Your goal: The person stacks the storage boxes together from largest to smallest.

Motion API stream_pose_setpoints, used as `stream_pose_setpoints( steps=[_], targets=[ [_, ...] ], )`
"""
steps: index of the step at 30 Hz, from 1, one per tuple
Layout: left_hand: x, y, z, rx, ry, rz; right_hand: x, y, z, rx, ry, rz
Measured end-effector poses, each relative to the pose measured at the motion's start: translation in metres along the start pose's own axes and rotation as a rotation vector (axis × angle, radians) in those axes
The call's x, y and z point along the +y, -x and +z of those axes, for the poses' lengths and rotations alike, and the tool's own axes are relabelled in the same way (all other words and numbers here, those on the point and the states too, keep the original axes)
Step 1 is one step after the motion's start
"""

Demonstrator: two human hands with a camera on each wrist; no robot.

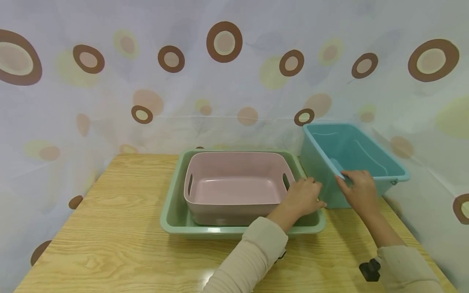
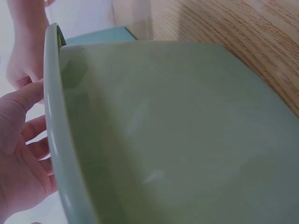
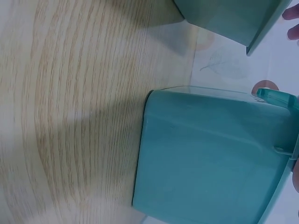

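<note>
A pink plastic basket (image 1: 234, 211) with handle slots sits inside a wider green plastic tub (image 1: 198, 230) on the table. Above the tub's right side is my left hand (image 1: 301, 198), close to the basket's right handle. The left wrist view shows this hand (image 2: 23, 149) with loosely bent, spread fingers beside the green rim (image 2: 60, 121); whether they touch it is hard to tell. My right hand (image 1: 360, 193) pinches the near-left rim of a deep blue bin (image 1: 318, 175), thumb outside and fingers over the edge. In the right wrist view, that bin (image 3: 210, 158) stands on the table.
The wooden table (image 1: 110, 228) extends to the left and front. A patterned cloth (image 1: 234, 93) hangs behind and at both sides, close to the blue bin. A small black object (image 1: 371, 270) shows by the right sleeve.
</note>
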State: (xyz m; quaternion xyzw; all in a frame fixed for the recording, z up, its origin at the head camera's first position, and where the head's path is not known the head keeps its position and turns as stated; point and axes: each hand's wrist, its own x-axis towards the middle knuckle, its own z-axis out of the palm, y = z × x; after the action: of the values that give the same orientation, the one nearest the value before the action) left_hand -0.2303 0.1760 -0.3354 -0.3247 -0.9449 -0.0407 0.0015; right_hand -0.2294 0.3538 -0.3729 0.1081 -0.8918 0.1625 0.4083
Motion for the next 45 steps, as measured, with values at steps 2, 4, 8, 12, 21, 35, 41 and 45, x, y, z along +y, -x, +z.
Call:
stream_pose_setpoints(
  steps=[2, 4, 8, 12, 21, 35, 41, 45],
  targets=[
    [0.001, 0.0, 0.0, 0.0, -0.003, 0.003, 0.0, 0.002, -0.001, -0.004, 0.003, -0.004],
    [0.001, 0.0, 0.0, 0.004, -0.006, 0.007, 0.001, 0.003, -0.002, -0.004, 0.005, -0.011],
    [0.003, -0.001, 0.001, 0.011, -0.007, 0.012, 0.002, 0.006, -0.003, 0.005, -0.002, -0.035],
    [0.004, -0.003, 0.003, 0.017, -0.01, 0.027, 0.001, 0.008, -0.006, 0.01, -0.007, -0.049],
    [0.005, -0.004, 0.006, 0.023, -0.013, 0.03, 0.0, 0.013, -0.011, 0.005, -0.016, -0.058],
    [0.007, -0.003, 0.009, 0.048, 0.004, 0.03, -0.005, 0.02, -0.016, 0.04, -0.05, -0.09],
    [0.008, -0.003, 0.01, 0.062, 0.001, 0.022, -0.007, 0.022, -0.018, 0.04, -0.055, -0.093],
    [0.008, -0.003, 0.012, 0.06, 0.002, 0.014, -0.009, 0.024, -0.02, 0.035, -0.049, -0.084]
  ],
)
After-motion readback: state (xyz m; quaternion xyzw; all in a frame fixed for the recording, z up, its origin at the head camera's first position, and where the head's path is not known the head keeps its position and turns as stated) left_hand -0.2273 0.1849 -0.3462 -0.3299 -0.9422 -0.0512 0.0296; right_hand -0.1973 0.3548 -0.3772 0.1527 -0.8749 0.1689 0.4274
